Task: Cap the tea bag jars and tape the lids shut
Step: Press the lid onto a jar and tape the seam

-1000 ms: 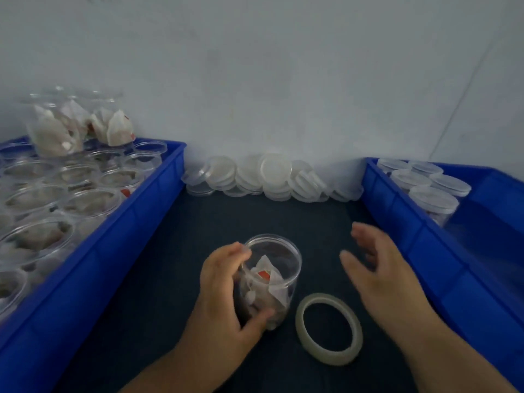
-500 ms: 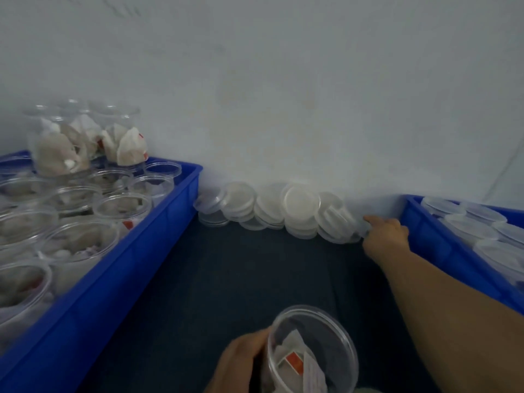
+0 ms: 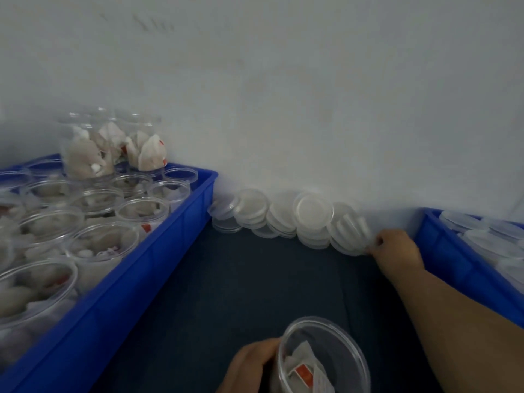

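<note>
1. Lid (image 3: 354, 241): end piece of the lid row (image 3: 312, 219), standing on edge and leaning on its neighbours. Right hand (image 3: 397, 249) has its fingertips curled onto the rim. It looks like a pinch, but the exact contact is blurred.
2. Handling, my read: thin clear plastic, near weightless, slightly flexible, slick. Take it by the rim, thumb opposite fingers, since the flat face offers nothing to hold. Lids just left of the grip lean on it and may topple as it lifts.
3. Jar (image 3: 323, 361): open, tea bags (image 3: 303, 373) inside, well apart from the pinch at the near edge of view. Left hand (image 3: 249, 364) wraps the side wall. Likely light, stiff-walled and smooth. A side grip leaves the mouth free for the lid.
4. Mat (image 3: 255, 293): dark, under both grips.
5. Left bin (image 3: 184, 222), outboard of the left-hand grip: open jars (image 3: 105, 245), uncapped, tea bags in them.
6. Right bin (image 3: 442, 251), just right of the pinching hand: capped jars (image 3: 482, 239).
</note>
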The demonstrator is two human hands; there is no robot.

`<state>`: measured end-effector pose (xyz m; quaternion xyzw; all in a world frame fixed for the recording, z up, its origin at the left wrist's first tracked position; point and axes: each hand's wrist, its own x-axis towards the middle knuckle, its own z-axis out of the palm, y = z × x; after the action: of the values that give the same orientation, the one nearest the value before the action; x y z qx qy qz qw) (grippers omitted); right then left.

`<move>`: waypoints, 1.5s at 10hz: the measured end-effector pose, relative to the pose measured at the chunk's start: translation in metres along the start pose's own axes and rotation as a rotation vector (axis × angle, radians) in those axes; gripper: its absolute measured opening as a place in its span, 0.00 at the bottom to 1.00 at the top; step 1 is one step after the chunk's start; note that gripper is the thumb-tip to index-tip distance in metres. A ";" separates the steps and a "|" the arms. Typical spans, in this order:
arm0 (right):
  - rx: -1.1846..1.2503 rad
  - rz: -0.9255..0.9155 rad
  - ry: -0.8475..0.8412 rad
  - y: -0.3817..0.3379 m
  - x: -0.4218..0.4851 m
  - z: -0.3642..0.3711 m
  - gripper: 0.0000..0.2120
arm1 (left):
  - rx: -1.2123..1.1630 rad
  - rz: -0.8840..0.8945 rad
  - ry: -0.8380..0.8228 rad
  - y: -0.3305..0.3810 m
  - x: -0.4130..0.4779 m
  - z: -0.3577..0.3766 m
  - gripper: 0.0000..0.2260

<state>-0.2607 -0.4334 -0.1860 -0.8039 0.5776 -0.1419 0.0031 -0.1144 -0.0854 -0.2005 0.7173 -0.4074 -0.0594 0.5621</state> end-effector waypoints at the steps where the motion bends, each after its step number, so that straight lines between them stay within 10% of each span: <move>1: 0.105 -0.003 -0.026 0.001 -0.002 -0.006 0.08 | 0.095 0.109 -0.044 0.008 -0.033 0.045 0.20; 2: 0.213 -0.030 -0.054 0.007 -0.003 -0.012 0.11 | 0.014 0.189 0.179 -0.012 -0.039 0.048 0.09; 4: 0.164 -0.053 -0.022 0.022 0.004 -0.012 0.09 | -0.027 0.155 0.119 0.000 -0.043 0.043 0.03; 5: 0.188 -0.034 0.065 0.025 0.010 -0.013 0.05 | 0.087 0.095 0.005 -0.015 -0.046 0.047 0.18; 7: 0.304 -0.035 0.285 0.019 -0.004 -0.021 0.07 | -0.130 -0.172 -0.254 -0.005 -0.036 0.021 0.12; 9: 0.950 0.227 0.496 -0.021 -0.068 -0.066 0.03 | -0.155 -0.145 -0.517 -0.008 -0.031 0.006 0.29; 11: 1.703 0.323 0.172 -0.042 -0.175 -0.108 0.08 | -0.099 -0.042 -0.556 -0.006 -0.052 -0.010 0.42; 15: 1.541 0.136 -0.437 -0.038 -0.289 -0.110 0.21 | -0.207 0.024 -0.513 -0.003 -0.065 -0.011 0.33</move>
<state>-0.3354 -0.1346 -0.1394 -0.5484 0.3512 -0.3394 0.6788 -0.1493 -0.0344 -0.2235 0.6128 -0.5366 -0.2739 0.5114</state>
